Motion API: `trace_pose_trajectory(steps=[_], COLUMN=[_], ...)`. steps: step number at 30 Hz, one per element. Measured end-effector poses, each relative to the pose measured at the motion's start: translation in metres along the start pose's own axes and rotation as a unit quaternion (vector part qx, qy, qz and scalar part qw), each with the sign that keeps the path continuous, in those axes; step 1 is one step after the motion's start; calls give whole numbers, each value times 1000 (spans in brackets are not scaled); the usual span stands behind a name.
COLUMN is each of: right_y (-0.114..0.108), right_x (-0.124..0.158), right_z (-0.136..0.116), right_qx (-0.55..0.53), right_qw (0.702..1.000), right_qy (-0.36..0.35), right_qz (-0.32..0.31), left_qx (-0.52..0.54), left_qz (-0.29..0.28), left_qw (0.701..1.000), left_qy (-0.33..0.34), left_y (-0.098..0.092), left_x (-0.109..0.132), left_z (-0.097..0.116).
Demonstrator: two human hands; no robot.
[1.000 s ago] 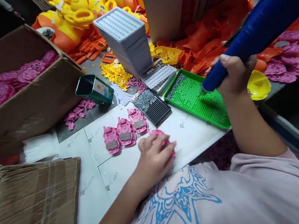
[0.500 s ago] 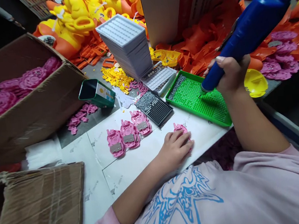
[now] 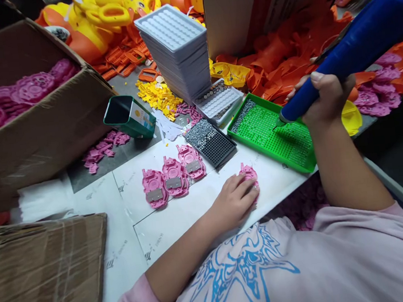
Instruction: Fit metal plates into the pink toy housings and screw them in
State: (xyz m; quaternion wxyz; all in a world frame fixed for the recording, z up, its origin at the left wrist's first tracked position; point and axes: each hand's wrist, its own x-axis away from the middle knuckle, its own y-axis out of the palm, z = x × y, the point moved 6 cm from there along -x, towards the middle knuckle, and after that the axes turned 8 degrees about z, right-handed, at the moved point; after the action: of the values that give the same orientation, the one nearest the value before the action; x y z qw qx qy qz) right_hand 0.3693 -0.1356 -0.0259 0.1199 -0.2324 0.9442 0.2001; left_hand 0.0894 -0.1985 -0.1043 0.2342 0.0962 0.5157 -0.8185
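My right hand (image 3: 327,97) is wrapped round a blue electric screwdriver (image 3: 350,56), which slants down to the left. Its tip is over the green perforated tray (image 3: 273,165), where small screws lie scattered and heaped at the far left end; whether it touches one, I cannot tell. Near the table's front edge, my left hand (image 3: 233,200) has its fingers over a pink plastic part (image 3: 248,171), holding it against the white sheet and hiding much of it. Several similar pink parts with grey metal plates (image 3: 175,182) lie to the left.
A black grid tray (image 3: 219,151) of small metal pieces sits beside the green one. Behind stand a stack of white trays (image 3: 177,52) and a dark green cup (image 3: 126,118). Cardboard boxes (image 3: 32,116) flank the left; orange and yellow plastic pieces (image 3: 279,66) pile up behind.
The view has shifted slightly, so the trays appear a little further right. Both hands keep their holds, and the screwdriver tip stays over the green tray.
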Motion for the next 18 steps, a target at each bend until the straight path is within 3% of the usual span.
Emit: trace_pose_trajectory(steps=[12, 18], right_y=[6, 6], right_x=[3, -1], right_z=[3, -3], right_qx=[1, 9], right_qw=[1000, 1000], right_qy=[28, 10], right_qz=[-7, 12], left_qx=[7, -5], left_qz=[3, 12], left_qw=[1000, 1000], left_qy=[-6, 0], left_y=[0, 1], left_x=[0, 1], left_z=[-1, -1])
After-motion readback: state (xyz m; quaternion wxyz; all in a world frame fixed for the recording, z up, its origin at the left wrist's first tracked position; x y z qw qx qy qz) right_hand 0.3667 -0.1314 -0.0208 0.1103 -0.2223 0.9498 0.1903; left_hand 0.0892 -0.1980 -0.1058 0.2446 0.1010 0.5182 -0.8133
